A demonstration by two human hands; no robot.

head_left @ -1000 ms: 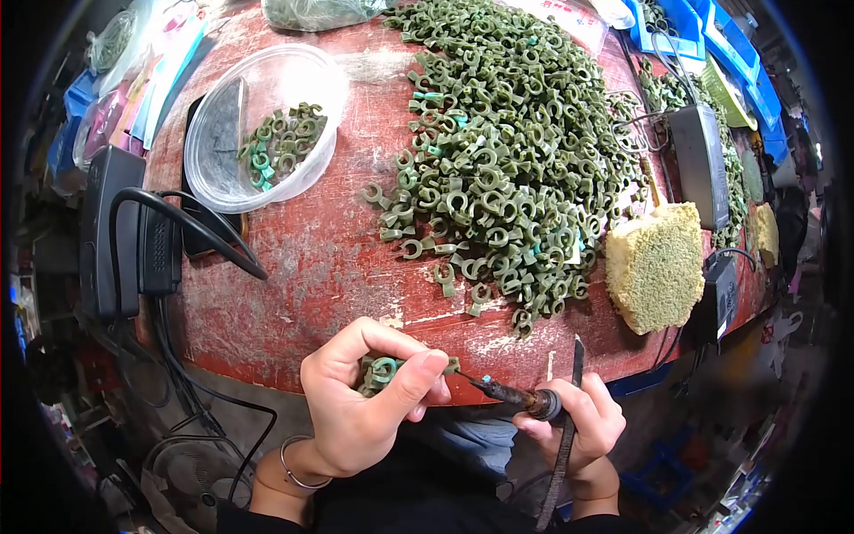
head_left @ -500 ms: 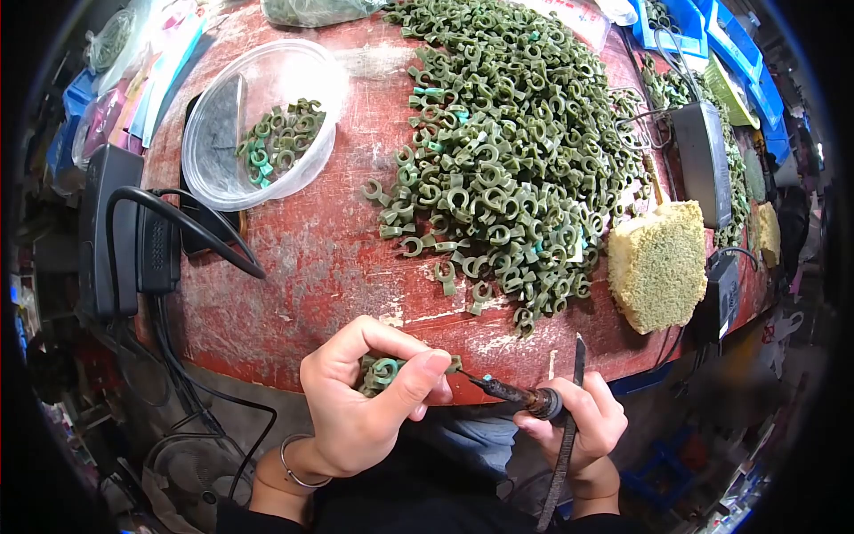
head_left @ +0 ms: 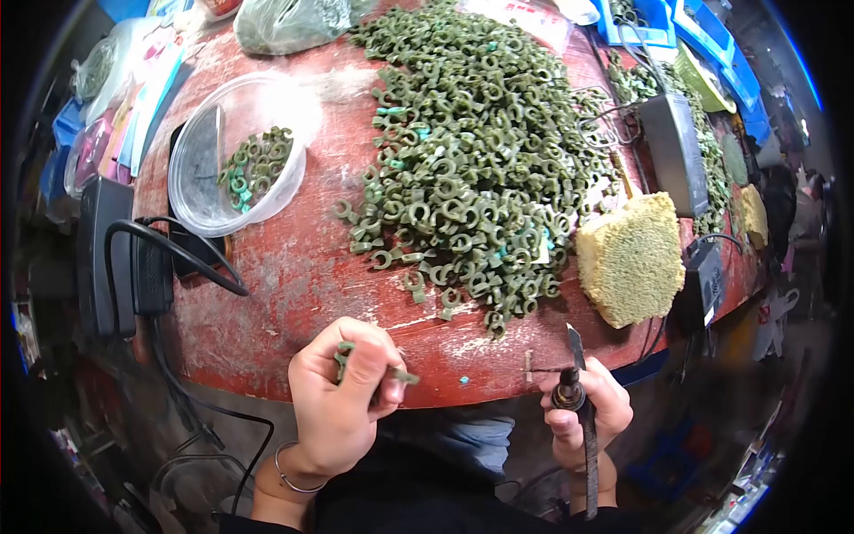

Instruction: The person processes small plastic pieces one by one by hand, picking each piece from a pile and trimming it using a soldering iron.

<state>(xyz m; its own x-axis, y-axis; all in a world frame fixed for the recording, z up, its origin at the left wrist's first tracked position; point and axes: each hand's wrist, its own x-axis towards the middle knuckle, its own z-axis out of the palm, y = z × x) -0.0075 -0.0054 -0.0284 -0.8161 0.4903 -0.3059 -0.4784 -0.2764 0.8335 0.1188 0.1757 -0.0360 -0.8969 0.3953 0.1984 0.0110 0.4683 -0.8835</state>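
Observation:
My left hand [head_left: 338,409] is closed near the table's front edge, with green C-shaped pieces [head_left: 405,376] between thumb and fingers; the palm partly hides them. To its right, my right hand [head_left: 607,405] grips a dark pen-like tool [head_left: 567,393] with a thin metal tip, which points left over the table edge. The same hand also holds a slim knife [head_left: 576,343], its blade upward and its wrapped handle hanging below the hand. Beyond both hands lies a big heap of similar green C-shaped pieces [head_left: 480,169]. A tiny blue bit [head_left: 463,380] shows between the hands.
A clear round tub [head_left: 191,209] with some green pieces stands at left. A yellowish sponge block [head_left: 632,260] is at right, beside a black power box [head_left: 673,151]. Black cables [head_left: 191,233] cross the left edge. Blue bins [head_left: 645,34] stand at the back right.
The pen-like tool has swung away from the left hand's pieces as my right hand turned and drew right. My left hand has shifted slightly left. The whole view has shifted a little.

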